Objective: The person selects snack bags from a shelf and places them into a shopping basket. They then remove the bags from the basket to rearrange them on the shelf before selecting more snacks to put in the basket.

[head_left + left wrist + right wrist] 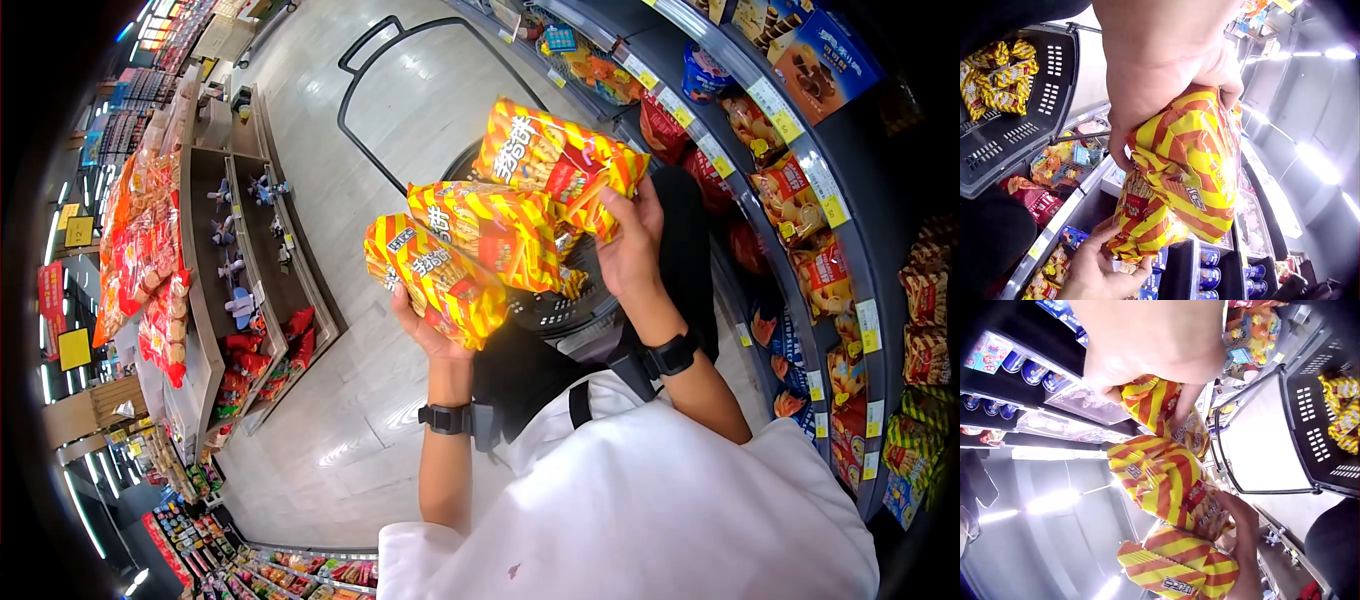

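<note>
Three yellow-and-red striped snack bags are held up side by side above a black basket (552, 312). My left hand (432, 328) grips the leftmost bag (437, 283), its thumb at the near side. The middle bag (492, 238) lies against it; in the right wrist view, fingers of the left hand (1242, 528) touch the middle bag (1163, 481). My right hand (635, 243) pinches the right bag (556, 158) by its end, thumb on the front. Several more striped bags (1007, 78) lie in the basket, seen in the left wrist view.
Shelves (815, 170) of packaged snacks curve along the right, close to the right arm. The basket's long black handle (345, 105) extends over the grey floor (340, 400). Across the aisle stands a display unit (205, 300) with red and orange bags on top.
</note>
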The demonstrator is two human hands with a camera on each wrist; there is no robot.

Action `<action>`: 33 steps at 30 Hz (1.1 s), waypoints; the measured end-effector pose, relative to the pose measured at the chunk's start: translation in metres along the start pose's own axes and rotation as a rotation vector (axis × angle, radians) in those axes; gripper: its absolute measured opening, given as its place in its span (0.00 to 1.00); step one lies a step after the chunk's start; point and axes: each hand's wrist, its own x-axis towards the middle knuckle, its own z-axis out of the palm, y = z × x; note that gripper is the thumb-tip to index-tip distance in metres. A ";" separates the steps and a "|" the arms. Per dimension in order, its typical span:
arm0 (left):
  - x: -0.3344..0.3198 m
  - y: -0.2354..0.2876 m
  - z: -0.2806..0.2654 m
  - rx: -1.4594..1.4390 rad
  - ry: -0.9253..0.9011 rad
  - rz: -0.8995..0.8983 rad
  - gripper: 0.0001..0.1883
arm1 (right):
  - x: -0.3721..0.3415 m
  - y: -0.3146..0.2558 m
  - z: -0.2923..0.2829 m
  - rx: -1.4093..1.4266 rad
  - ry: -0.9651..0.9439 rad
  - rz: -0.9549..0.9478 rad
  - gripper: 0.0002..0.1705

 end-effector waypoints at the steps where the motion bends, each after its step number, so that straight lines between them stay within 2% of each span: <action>1: 0.000 0.001 0.004 0.020 0.003 0.009 0.35 | 0.001 -0.002 -0.001 0.042 -0.007 0.019 0.26; 4: -0.002 0.001 0.020 -0.007 -0.034 -0.035 0.35 | 0.001 -0.002 -0.003 0.075 -0.031 0.067 0.31; 5: 0.003 0.001 0.012 -0.026 -0.010 -0.019 0.40 | 0.000 -0.001 -0.002 0.067 -0.051 0.064 0.35; 7: 0.006 0.001 0.019 -0.024 0.003 -0.004 0.40 | -0.004 -0.005 0.005 0.020 -0.088 0.084 0.44; 8: 0.009 0.002 0.021 -0.022 0.005 0.000 0.40 | -0.005 -0.006 0.006 0.022 -0.097 0.092 0.44; 10: 0.013 0.003 0.019 -0.036 0.013 0.004 0.39 | -0.005 -0.008 0.005 -0.148 -0.173 0.058 0.45; 11: 0.014 0.004 0.018 -0.086 -0.007 -0.011 0.39 | -0.003 -0.007 0.002 -0.186 -0.169 0.038 0.40; 12: 0.016 0.006 0.019 -0.136 -0.029 -0.026 0.39 | 0.001 -0.005 -0.005 -0.186 -0.176 0.042 0.40; 15: 0.014 0.010 0.031 -0.059 -0.006 0.007 0.38 | 0.010 -0.011 -0.018 -0.169 -0.023 -0.002 0.29; 16: 0.013 0.012 0.033 -0.019 0.004 0.005 0.38 | 0.014 -0.017 -0.021 -0.115 -0.026 0.007 0.29; 18: 0.012 0.012 0.036 -0.014 -0.015 0.015 0.37 | 0.020 -0.030 -0.033 -0.058 -0.064 0.026 0.30; 20: 0.014 0.011 0.039 0.060 -0.073 -0.041 0.36 | 0.020 -0.049 -0.027 0.095 -0.136 0.154 0.37; 22: 0.018 0.005 0.048 0.085 -0.072 -0.028 0.33 | 0.016 -0.062 -0.015 0.116 -0.225 0.213 0.39; 24: 0.024 -0.001 0.055 0.053 -0.114 -0.075 0.31 | 0.009 -0.069 0.004 -0.001 -0.384 0.139 0.42; 26: 0.027 -0.007 0.068 0.032 -0.115 -0.124 0.28 | 0.003 -0.069 0.008 -0.131 -0.426 0.263 0.42; 28: 0.029 -0.009 0.081 0.001 -0.081 -0.117 0.27 | 0.000 -0.067 -0.004 -0.334 -0.441 0.295 0.41; 29: 0.030 -0.009 0.080 0.040 -0.073 -0.117 0.27 | 0.002 -0.071 -0.008 -0.336 -0.443 0.293 0.41; 31: 0.032 -0.011 0.072 0.099 -0.041 -0.156 0.26 | 0.004 -0.076 -0.014 -0.471 -0.468 0.414 0.42; 33: 0.033 -0.019 0.075 0.198 -0.009 -0.094 0.25 | -0.001 -0.077 -0.007 -0.448 -0.433 0.456 0.44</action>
